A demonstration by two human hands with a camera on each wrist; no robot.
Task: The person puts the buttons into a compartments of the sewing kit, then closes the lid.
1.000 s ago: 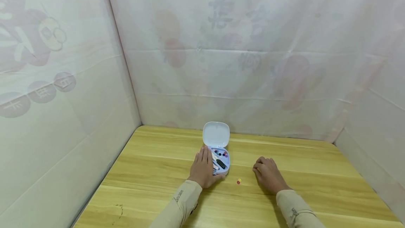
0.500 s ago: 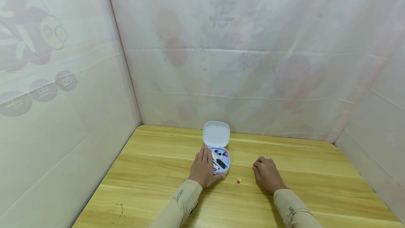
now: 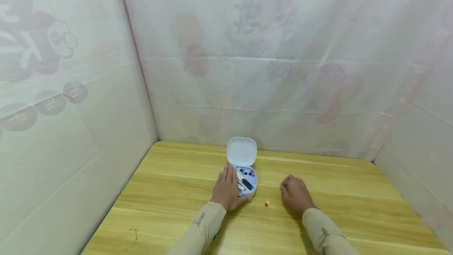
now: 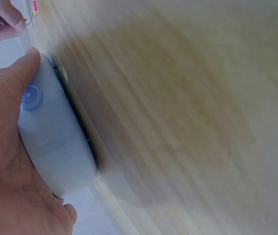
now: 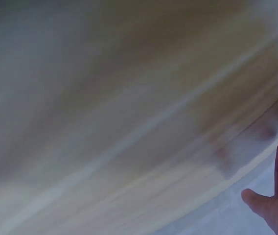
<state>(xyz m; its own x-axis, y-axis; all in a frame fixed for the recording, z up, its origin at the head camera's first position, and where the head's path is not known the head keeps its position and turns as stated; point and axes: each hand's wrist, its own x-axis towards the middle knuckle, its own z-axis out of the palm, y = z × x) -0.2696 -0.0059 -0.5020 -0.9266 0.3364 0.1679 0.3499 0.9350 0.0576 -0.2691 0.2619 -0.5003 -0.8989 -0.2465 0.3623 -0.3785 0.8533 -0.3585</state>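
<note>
On the table lies a small light-blue sewing kit box [image 3: 255, 184], its white lid [image 3: 242, 151] raised at the back. Round coloured buttons [image 3: 249, 174] sit in its rear compartment, and a dark oblong piece [image 3: 246, 184] lies diagonally in front of them. My left hand [image 3: 226, 192] rests against the box's left side, fingers straight, thumb along the front face. The left wrist view shows a round blue catch [image 4: 32, 98] beside that thumb. My right hand [image 3: 296, 194] rests on the table, right of the box; in the right wrist view its thumb [image 5: 256, 201] and fingers are apart.
A red button [image 3: 266, 205] and a yellow button [image 3: 267, 202] lie on the wooden table [image 3: 170, 207], between the box and my right hand. Pale printed cloth walls [image 3: 283, 89] stand at the back and sides.
My right hand has shifted slightly left, its fingers drawn closer together. The left hand, the box and the two loose buttons stay in place.
</note>
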